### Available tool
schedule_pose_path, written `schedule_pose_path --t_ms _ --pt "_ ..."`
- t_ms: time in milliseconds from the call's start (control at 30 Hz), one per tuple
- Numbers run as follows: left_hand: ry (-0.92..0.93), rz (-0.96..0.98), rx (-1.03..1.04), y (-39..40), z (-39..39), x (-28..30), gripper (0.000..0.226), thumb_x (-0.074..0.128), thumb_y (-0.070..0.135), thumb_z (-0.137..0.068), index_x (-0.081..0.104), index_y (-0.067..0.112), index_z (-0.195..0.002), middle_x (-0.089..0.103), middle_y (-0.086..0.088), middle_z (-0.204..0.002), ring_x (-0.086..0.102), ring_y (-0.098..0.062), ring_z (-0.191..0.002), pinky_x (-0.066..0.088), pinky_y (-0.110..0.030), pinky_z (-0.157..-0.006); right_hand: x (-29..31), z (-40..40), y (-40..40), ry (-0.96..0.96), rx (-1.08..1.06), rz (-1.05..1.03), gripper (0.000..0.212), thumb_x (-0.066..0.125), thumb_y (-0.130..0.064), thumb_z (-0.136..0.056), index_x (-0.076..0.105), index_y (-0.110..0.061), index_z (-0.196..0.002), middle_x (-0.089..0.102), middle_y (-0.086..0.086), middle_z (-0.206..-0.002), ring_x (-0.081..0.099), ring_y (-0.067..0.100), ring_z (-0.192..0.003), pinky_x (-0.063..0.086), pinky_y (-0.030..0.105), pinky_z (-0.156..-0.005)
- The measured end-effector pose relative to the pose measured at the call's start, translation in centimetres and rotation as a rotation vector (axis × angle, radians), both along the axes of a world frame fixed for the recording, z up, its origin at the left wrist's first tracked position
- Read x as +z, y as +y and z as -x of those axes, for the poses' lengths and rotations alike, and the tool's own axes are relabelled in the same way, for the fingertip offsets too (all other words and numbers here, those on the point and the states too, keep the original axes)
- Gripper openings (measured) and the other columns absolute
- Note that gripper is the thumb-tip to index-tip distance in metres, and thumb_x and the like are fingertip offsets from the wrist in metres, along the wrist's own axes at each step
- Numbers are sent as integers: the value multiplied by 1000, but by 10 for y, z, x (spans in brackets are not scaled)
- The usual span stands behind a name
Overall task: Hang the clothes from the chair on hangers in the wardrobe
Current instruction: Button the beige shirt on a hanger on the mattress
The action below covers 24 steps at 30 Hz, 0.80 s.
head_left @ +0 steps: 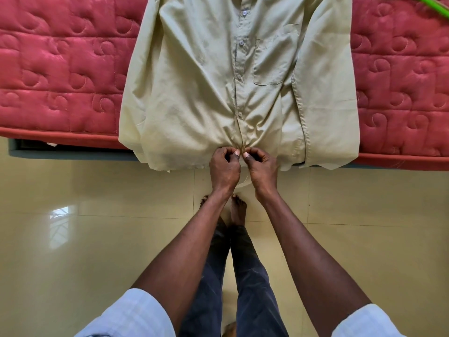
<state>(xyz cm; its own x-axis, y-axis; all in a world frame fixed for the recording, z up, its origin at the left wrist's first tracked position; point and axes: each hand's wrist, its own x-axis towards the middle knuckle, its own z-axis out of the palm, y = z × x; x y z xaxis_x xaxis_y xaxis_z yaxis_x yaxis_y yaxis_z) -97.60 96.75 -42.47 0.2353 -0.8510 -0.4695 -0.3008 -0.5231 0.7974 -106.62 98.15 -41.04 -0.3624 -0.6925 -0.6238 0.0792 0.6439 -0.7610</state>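
Head view: shirt [218,93] placket at mattress [60,69] edge, pinched between both hands' fingers [234,154].

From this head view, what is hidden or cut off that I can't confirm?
- Shirt collar: cut off by the top edge.
- Bottom button: hidden behind left hand and right hand.
- Green object: cut by the corner, unidentifiable.
- Chair, wardrobe: out of view.
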Motion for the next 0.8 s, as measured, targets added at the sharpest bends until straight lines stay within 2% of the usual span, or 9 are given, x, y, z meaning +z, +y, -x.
schedule_pose_path --t_ms 233,367,433,533,667,800 --pt "16 12 -36 1 0 2 8 65 19 -92 67 12 -88 66 -5 -90 63 -13 -81 48 -16 -68 3 -1 -3 37 12 -15 6 68 -19 -89 74 -22 -90 74 -6 -88 69 10 -89 56 40 -89" --pt "-36 7 -24 0 3 2 9 64 17 -92 68 9 -91 64 -2 -93 60 -6 -80 43 -8 -65 2 0 -2 29 37 -12 6 69 -19 -89 74 -21 -90 74 -5 -88 70 12 -89 57 40 -87" --pt "-38 8 -13 1 3 3 10 64 17 -93 69 8 -92 65 -2 -93 59 -4 -79 44 -7 -66 4 2 -3 -4 30 -17 6 68 -19 -88 75 -19 -90 74 -5 -85 68 10 -83 57 35 -83" --pt "19 -19 22 1 0 2 11 65 19 -93 72 10 -94 70 -2 -91 65 -11 -81 51 -16 -69 8 4 -4 -82 -32 -49 12 64 -20 -90 76 -16 -89 70 -5 -76 61 3 -70 50 21 -70" --pt "128 -60 20 -1 -7 6 6 67 16 -92 72 18 -90 73 1 -84 69 -14 -77 56 -24 -68 9 6 -5 -112 -18 -48 7 68 -12 -86 75 -11 -87 71 -2 -75 61 3 -66 49 18 -65" --pt "207 -88 -7 -3 -12 6 15 61 16 -96 75 12 -93 74 -2 -82 69 -14 -72 58 -30 -69 10 5 -6 -78 7 -32 1 73 -12 -83 73 -13 -83 70 -2 -75 61 2 -65 47 17 -61"
